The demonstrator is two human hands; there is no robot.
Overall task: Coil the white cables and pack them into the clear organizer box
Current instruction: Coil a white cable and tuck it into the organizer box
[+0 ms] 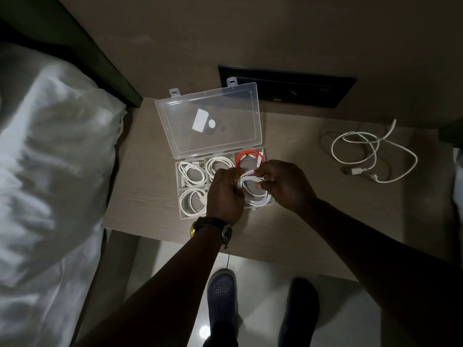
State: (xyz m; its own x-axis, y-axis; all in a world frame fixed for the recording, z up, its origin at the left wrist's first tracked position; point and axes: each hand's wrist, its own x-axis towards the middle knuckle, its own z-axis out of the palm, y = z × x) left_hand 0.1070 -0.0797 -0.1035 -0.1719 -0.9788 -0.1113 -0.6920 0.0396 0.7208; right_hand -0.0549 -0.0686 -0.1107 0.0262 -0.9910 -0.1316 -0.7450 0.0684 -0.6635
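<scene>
The clear organizer box (178,196) lies on the wooden table with its lid (210,118) swung open toward the wall. Three of its compartments each hold a coiled white cable (191,172), and the back right one holds an orange cable (248,157). Just above the front right compartment, my left hand (224,194) and my right hand (283,184) both grip a coiled white cable (255,192). One plug end sticks up between my fingers. A loose, tangled white cable (370,151) lies on the table to the right.
A black socket panel (300,88) is set in the wall behind the box. A bed with white bedding (50,159) borders the table on the left. The table's front edge (250,254) runs just below my wrists, with my shoes on the floor below.
</scene>
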